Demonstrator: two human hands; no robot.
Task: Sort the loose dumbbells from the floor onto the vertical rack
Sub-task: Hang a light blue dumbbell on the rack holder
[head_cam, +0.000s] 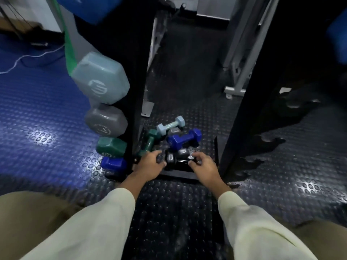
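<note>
While four dumbbell heads showed on the rack (pixel 135 102), a pile (pixel 174 139) lay between its uprights; both hands, left hand (pixel 150 163) and right hand (pixel 203 166), seemingly gripped a black dumbbell (pixel 176 160).

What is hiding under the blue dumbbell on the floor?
A grey dumbbell pokes out below the blue dumbbell, and another grey end shows behind it. The rest of both is covered, so how they lie cannot be seen.
</note>
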